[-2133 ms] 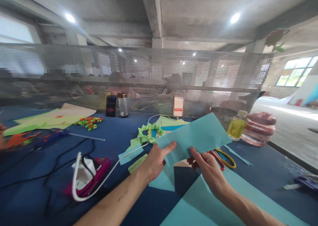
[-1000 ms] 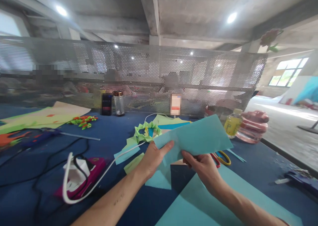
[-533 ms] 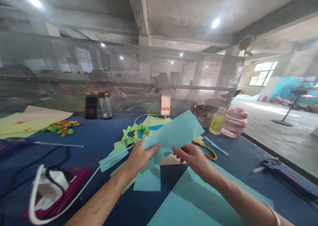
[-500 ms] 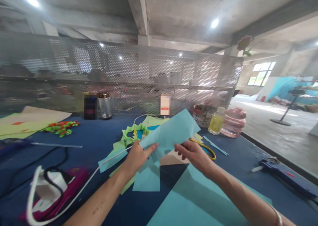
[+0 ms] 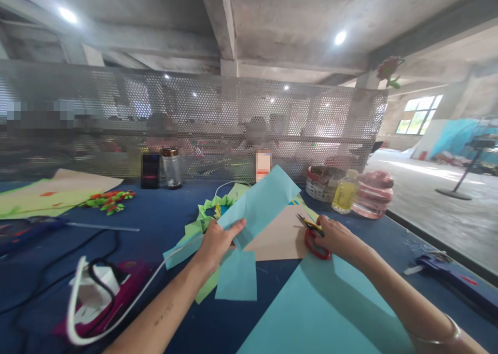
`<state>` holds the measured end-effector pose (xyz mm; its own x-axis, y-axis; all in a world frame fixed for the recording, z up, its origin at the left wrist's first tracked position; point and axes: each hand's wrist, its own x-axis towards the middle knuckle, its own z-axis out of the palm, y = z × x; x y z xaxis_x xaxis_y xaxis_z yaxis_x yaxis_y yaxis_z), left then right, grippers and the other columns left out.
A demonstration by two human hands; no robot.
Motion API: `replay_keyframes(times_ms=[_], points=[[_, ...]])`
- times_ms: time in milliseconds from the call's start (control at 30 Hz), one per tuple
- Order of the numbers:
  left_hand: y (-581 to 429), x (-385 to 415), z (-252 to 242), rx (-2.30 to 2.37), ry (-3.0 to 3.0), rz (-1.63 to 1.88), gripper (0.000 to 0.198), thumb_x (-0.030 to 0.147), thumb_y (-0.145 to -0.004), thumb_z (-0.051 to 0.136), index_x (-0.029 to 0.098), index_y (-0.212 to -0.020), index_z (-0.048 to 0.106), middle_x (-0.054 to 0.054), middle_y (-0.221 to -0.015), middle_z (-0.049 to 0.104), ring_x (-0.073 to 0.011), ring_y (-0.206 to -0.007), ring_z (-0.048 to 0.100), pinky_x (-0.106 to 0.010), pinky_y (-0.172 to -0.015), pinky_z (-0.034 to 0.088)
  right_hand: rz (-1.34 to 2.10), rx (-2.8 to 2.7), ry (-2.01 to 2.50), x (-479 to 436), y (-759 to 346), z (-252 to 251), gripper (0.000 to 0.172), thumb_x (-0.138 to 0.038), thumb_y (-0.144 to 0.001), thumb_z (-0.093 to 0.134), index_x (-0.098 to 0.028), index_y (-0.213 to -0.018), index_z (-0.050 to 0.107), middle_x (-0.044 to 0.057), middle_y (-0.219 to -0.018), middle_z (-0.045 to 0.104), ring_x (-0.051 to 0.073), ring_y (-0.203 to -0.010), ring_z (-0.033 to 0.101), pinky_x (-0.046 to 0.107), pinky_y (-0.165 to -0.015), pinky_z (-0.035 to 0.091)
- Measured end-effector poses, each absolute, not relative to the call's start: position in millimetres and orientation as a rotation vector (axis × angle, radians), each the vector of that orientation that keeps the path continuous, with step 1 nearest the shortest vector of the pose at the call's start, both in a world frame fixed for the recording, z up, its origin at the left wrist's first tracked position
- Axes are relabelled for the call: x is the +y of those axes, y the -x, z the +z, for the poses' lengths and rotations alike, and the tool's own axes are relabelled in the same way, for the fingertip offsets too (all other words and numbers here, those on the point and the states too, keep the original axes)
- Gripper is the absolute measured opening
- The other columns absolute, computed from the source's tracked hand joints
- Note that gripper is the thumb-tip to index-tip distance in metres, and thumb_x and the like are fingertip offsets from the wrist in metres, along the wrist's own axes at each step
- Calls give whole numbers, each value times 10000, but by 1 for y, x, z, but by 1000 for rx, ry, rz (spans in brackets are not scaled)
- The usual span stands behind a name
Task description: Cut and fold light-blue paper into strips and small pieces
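Note:
My left hand (image 5: 218, 240) pinches the lower edge of a light blue paper sheet (image 5: 261, 203) and holds it up over the blue table (image 5: 163, 224). My right hand (image 5: 337, 238) is closed on scissors (image 5: 313, 235) with red and yellow handles, lying low on the table beside a tan sheet (image 5: 280, 237). A large light blue sheet (image 5: 334, 312) lies under my right forearm. A small light blue square (image 5: 237, 282) lies below my left hand.
A green folded paper ring (image 5: 208, 214) lies behind the held sheet. At left sit a pink device with a white cable (image 5: 105, 292) and black cords. A jar (image 5: 171, 167), basket (image 5: 321, 183), yellow bottle (image 5: 344, 196) and perforated metal screen (image 5: 233, 121) line the back. The table edge runs at right.
My right hand let go of the light blue sheet, moved right and down, and closed on the scissors. My left hand alone now holds the sheet, tilted steeper.

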<state>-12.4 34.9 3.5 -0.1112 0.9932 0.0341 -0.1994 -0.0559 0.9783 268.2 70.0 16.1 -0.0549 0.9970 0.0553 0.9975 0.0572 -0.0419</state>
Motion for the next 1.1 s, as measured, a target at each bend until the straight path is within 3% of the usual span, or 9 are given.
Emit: replay_keyframes(times_ms=[200,400,600,700,833,900,1100], points=[[12,37,4,1097,-1007,1446,416,372,-526,832,114,-829,714,-101,-769,745,-248,-633,681,-358,-571,556,-23,-2136,2174,71,-270,15,312,-318,-788,540,-96,-1003,579,134,-746,657,292,-738,632,289,-545,288],[15,38,6,1064,-999,1475,423,370,-539,832,109,-852,716,-111,-801,749,-251,-670,691,-356,-613,565,-3,-2085,1994,72,-265,20,418,-203,-796,501,-148,-1210,480,66,-783,664,217,-700,619,273,-573,342],[21,41,10,1038,-975,1531,414,364,-560,831,131,-883,718,-85,-824,753,-257,-740,697,-349,-632,570,712,-2110,1223,59,-240,14,386,-306,-821,541,-192,-1185,486,-32,-678,541,123,-572,497,239,-538,376],[23,41,13,1006,-966,1547,432,365,-581,828,128,-923,714,-88,-854,756,-264,-790,699,-344,-668,569,974,-2095,1128,49,-230,16,368,-412,-847,552,-189,-1132,487,-51,-658,468,97,-532,414,225,-493,335],[24,38,18,943,-943,1569,453,341,-579,838,113,-950,711,-95,-871,760,-274,-847,701,-343,-739,563,945,-2213,1113,30,-222,34,456,-616,-813,556,-194,-970,485,-51,-673,386,102,-588,361,232,-529,331],[23,37,20,940,-936,1578,460,341,-567,843,111,-943,713,-97,-861,761,-280,-842,704,-353,-743,565,943,-2276,1064,22,-219,43,498,-686,-836,453,-201,-952,465,-36,-703,394,111,-609,354,238,-534,339],[19,36,16,959,-960,1540,407,358,-567,838,128,-885,729,-79,-800,763,-269,-743,713,-346,-648,572,887,-2367,1050,17,-215,38,491,-669,-872,406,-190,-957,472,-42,-692,376,103,-595,343,226,-519,342]])
